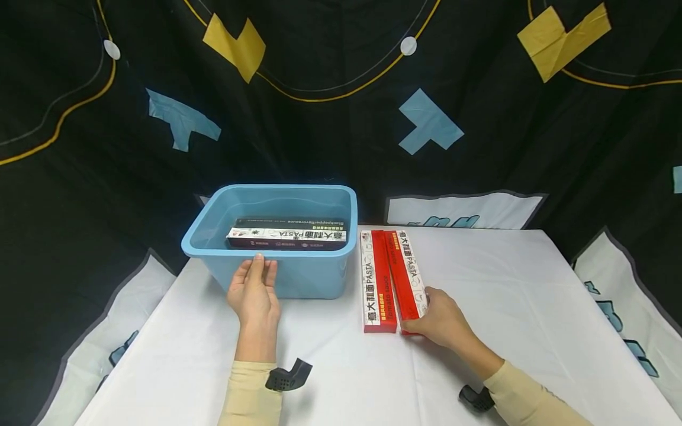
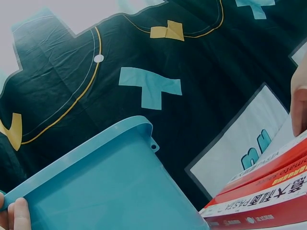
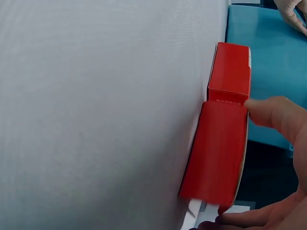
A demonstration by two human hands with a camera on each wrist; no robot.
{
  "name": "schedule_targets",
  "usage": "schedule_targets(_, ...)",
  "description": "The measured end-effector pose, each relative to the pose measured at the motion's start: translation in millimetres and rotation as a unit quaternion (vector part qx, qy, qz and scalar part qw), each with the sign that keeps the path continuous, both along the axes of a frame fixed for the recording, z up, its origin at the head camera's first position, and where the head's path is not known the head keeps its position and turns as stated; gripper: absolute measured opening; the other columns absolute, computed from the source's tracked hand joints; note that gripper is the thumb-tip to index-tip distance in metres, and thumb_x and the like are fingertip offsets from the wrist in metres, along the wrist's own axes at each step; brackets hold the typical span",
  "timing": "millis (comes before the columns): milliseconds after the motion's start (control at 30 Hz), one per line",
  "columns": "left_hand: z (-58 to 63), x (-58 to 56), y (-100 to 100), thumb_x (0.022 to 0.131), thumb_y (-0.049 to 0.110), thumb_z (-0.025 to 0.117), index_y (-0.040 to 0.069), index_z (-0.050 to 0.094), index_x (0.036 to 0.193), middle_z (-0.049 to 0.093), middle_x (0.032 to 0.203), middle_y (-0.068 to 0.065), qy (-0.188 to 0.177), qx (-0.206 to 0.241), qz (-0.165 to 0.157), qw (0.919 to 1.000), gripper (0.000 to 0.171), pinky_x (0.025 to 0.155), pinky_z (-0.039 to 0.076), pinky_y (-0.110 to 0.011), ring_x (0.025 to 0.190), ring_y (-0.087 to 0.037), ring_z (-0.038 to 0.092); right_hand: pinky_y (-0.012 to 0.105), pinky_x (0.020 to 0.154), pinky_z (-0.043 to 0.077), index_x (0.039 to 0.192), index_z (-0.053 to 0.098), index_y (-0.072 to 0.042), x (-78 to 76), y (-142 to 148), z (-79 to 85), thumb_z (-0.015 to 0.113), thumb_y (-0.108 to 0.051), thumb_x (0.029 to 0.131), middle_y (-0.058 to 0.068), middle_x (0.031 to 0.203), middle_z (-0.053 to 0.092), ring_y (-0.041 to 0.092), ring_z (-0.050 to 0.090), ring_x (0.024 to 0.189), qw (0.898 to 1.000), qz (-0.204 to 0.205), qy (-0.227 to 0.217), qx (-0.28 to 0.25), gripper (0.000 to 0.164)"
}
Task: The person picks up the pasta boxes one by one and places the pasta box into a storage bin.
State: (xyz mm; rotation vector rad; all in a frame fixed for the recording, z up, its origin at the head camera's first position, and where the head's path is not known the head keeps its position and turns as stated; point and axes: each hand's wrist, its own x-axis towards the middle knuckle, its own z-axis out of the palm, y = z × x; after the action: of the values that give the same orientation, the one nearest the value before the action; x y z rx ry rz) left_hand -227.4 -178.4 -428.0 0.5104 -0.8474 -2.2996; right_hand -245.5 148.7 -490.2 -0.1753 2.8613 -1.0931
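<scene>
A light blue plastic bin (image 1: pixel 298 278) stands at the left of the table, and my left hand (image 1: pixel 256 296) holds its front rim. Inside it lie pasta boxes: a dark and white one (image 1: pixel 288 235) in front and a dark one (image 1: pixel 290 223) behind. To the right of the bin, two red and white pasta boxes lie side by side. My right hand (image 1: pixel 439 316) grips the right red pasta box (image 1: pixel 407 278) near its front end, thumb on the near side. The left red pasta box (image 1: pixel 377 284) lies close beside it, a narrow gap widening towards the front.
A white cloth covers the table (image 1: pixel 495 278). Behind it hangs a black curtain (image 1: pixel 330 142) with yellow and blue patches. Black wrist mounts (image 1: pixel 289 374) show at both cuffs.
</scene>
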Motion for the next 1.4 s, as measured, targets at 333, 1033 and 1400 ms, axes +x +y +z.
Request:
schedule_targets(333, -1.3, -0.9, 0.5, 0.081, 0.009, 0.08, 0.002, 0.053, 0.099, 0.056, 0.102, -0.012, 0.001, 0.009, 0.008, 0.9999, 0.033, 0.091, 0.056, -0.032, 0.087, -0.017, 0.064, 0.03, 0.049, 0.047, 0.093, 0.053, 0.003, 6.8, 5.2, -1.6, 0.08, -0.038, 0.064, 0.008, 0.079, 0.05, 0.021, 0.05, 0.067, 0.986, -0.011, 0.07, 0.154, 0.057)
schedule_targets(1033, -1.5, 0.0, 0.8, 0.081, 0.006, 0.08, 0.002, 0.052, 0.097, 0.057, 0.097, -0.011, 0.006, 0.027, 0.008, 0.9996, 0.033, 0.09, 0.057, -0.033, 0.081, -0.017, 0.064, 0.049, 0.078, 0.056, 0.129, 0.055, -0.002, 10.8, 54.0, 19.0, 0.079, -0.028, 0.076, 0.02, 0.116, 0.064, 0.034, 0.06, 0.098, 0.982, -0.113, 0.151, -0.003, 0.064)
schedule_targets(1400, 0.1, -0.4, 0.9, 0.081, 0.005, 0.08, 0.001, 0.052, 0.097, 0.055, 0.099, -0.012, 0.013, 0.026, 0.004, 0.9996, 0.033, 0.091, 0.057, -0.032, 0.081, -0.017, 0.064, 0.04, 0.084, 0.059, 0.134, 0.053, -0.005, 20.5, 68.2, 42.1, 0.082, -0.032, 0.078, 0.018, 0.127, 0.059, 0.032, 0.057, 0.108, 0.965, -0.176, 0.161, -0.107, 0.068)
